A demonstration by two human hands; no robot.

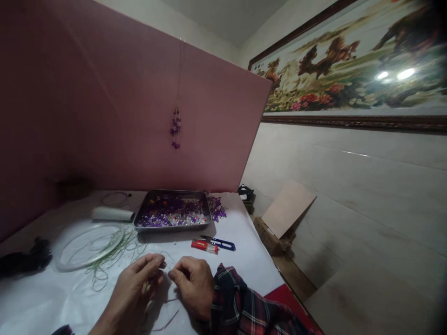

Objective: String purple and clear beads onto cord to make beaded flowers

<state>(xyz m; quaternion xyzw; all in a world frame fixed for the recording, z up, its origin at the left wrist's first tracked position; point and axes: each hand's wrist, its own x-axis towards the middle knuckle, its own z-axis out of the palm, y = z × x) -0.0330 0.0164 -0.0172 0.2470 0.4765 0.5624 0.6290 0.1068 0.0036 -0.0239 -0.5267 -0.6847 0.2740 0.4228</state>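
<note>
I observe both hands working close together over the white tabletop [247, 260]. The left hand [138, 281] is curled, thumb against forefinger, around a small beaded piece [150, 279]; that piece sits within its fingers, largely hidden from me. The right hand [195, 281], in a plaid sleeve [253, 304], has its thumb tip pressed to its forefinger. A fine thread [170, 255] shows near the fingertips, but at this resolution I cannot tell whether the right hand grips it.

Beyond the hands, a metal tray [174, 228] contains purple and clear beads [167, 214]. I note a red lighter [204, 246] and blue-handled thread snips [225, 244] just beside each other, in front of the tray's right end. Loose green cord [117, 253] lies tangled left of the hands.
</note>
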